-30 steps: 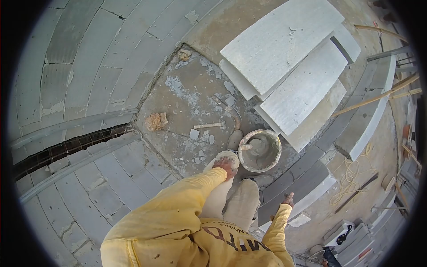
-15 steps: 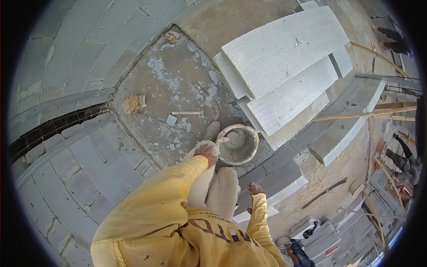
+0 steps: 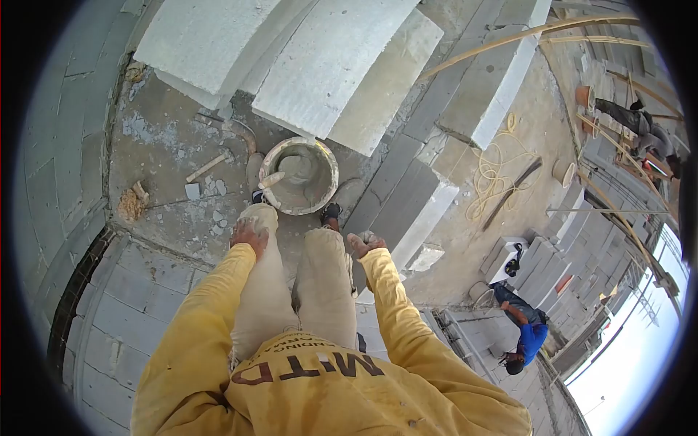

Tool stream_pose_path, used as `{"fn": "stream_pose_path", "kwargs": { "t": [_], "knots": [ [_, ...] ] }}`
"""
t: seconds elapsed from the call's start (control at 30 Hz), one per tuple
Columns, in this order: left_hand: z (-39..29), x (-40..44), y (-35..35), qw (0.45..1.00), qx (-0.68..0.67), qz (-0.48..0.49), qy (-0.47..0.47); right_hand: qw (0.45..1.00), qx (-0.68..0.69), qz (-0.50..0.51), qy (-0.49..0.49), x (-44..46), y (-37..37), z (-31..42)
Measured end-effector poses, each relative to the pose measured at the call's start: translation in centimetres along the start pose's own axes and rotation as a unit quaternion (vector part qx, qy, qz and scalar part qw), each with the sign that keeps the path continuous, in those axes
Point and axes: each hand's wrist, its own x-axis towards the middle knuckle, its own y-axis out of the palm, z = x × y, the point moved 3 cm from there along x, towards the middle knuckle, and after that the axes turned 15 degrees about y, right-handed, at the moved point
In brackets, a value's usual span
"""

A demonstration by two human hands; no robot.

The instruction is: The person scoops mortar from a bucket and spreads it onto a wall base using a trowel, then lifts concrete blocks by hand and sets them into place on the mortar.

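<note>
My left hand (image 3: 249, 237) rests on the thigh of my trousers, its fingers spread and holding nothing. On the other side, my right hand (image 3: 365, 243) hovers beside the other knee, near a grey block, with its fingers curled; whatever they may hold is too small to make out. Between my feet stands a round bucket (image 3: 332, 163) of wet grey mortar, and a tool handle (image 3: 272, 179) sticks out over its rim. A hammer (image 3: 206, 168) lies on the floor left of the bucket.
Large pale slabs (image 3: 331, 62) are stacked beyond the bucket. Grey blocks (image 3: 414, 200) line the right. Farther right are a coiled yellow hose (image 3: 486, 178), wooden poles (image 3: 502, 40) and a co-worker in blue (image 3: 533, 336). A crumpled tan lump (image 3: 131, 205) lies left, near the block wall.
The view has swung right, shifting the bucket and slabs leftward. My left hand has stayed on my leg, while my right hand has come closer to my knee. The co-worker in blue now shows more fully.
</note>
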Motion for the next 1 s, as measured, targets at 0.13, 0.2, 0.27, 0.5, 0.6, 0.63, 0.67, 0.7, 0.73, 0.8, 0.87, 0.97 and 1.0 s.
{"fn": "stream_pose_path", "kwargs": {
  "t": [0.13, 0.2, 0.27, 0.5, 0.6, 0.63, 0.67, 0.7, 0.73, 0.8, 0.87, 0.97, 1.0],
  "knots": [
    [-3.6, -0.1, 2.3, 0.998, 0.064, 0.018, -0.003, 0.945, 0.327, 0.021, -0.022, -1.0, -3.9, -3.8],
    [-5.9, 0.4, 3.8, 0.996, 0.084, 0.013, 0.029, 0.887, 0.456, -0.051, -0.046, 0.2, -5.6, -7.9],
    [-10.9, 1.2, 4.5, 0.994, 0.078, 0.007, 0.072, 0.838, 0.537, -0.096, -0.026, 2.0, -7.8, -12.5],
    [-26.9, 7.0, 17.2, 0.957, -0.280, 0.046, 0.056, 0.859, 0.493, -0.122, 0.060, 18.5, -1.2, -32.6],
    [-29.0, 7.7, 21.6, 0.960, -0.258, 0.104, 0.035, 0.904, 0.408, -0.046, 0.119, 21.1, 3.8, -34.6],
    [-29.6, 7.6, 22.5, 0.962, -0.242, 0.123, 0.033, 0.915, 0.376, -0.011, 0.145, 21.6, 5.6, -35.6],
    [-29.8, 7.5, 23.0, 0.983, -0.142, 0.116, 0.009, 0.924, 0.342, 0.025, 0.170, 22.1, 7.5, -36.4],
    [-31.4, 7.0, 22.3, 0.979, -0.167, 0.114, 0.002, 0.900, 0.410, 0.018, 0.145, 22.6, 9.9, -35.8],
    [-34.2, 5.9, 20.3, 0.975, -0.193, 0.109, -0.006, 0.872, 0.475, 0.010, 0.118, 22.8, 12.8, -34.2],
    [-35.9, 5.9, 20.8, 0.972, -0.203, 0.115, -0.008, 0.846, 0.520, 0.012, 0.120, 23.0, 15.1, -33.0],
    [-35.8, 6.3, 22.5, 0.971, -0.206, 0.121, -0.011, 0.856, 0.484, 0.034, 0.179, 22.9, 14.2, -31.9],
    [-34.6, 6.4, 25.2, 0.970, -0.207, 0.126, -0.019, 0.867, 0.416, 0.070, 0.266, 21.8, 11.5, -30.3],
    [-34.4, 6.2, 25.7, 0.969, -0.209, 0.127, -0.022, 0.869, 0.391, 0.080, 0.294, 21.4, 11.0, -30.0]
  ]
}}
